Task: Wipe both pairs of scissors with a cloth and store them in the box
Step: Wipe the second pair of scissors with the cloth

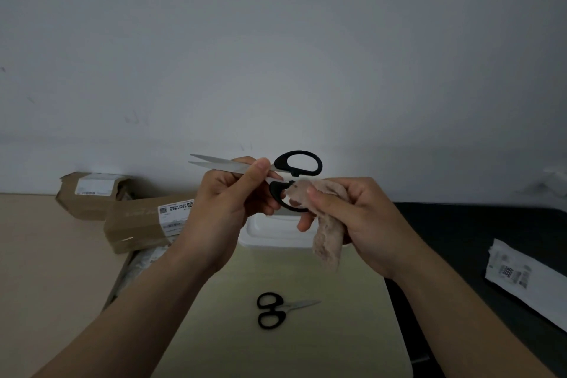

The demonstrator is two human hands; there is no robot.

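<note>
Two cardboard parcels (138, 224) sit at left; a white printed packet (521, 279), perhaps plastic, lies on the dark surface (475, 224).

Two scissors (221, 163) (302, 304); one cloth (328, 242); one white box (270, 230); two cardboard parcels (89, 199) (138, 227).

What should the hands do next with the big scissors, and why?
Probably slide the cloth along the lower handle of the big scissors. The right hand pinches the cloth against it, and the left hand grips the blades. The small scissors lie untouched.
</note>
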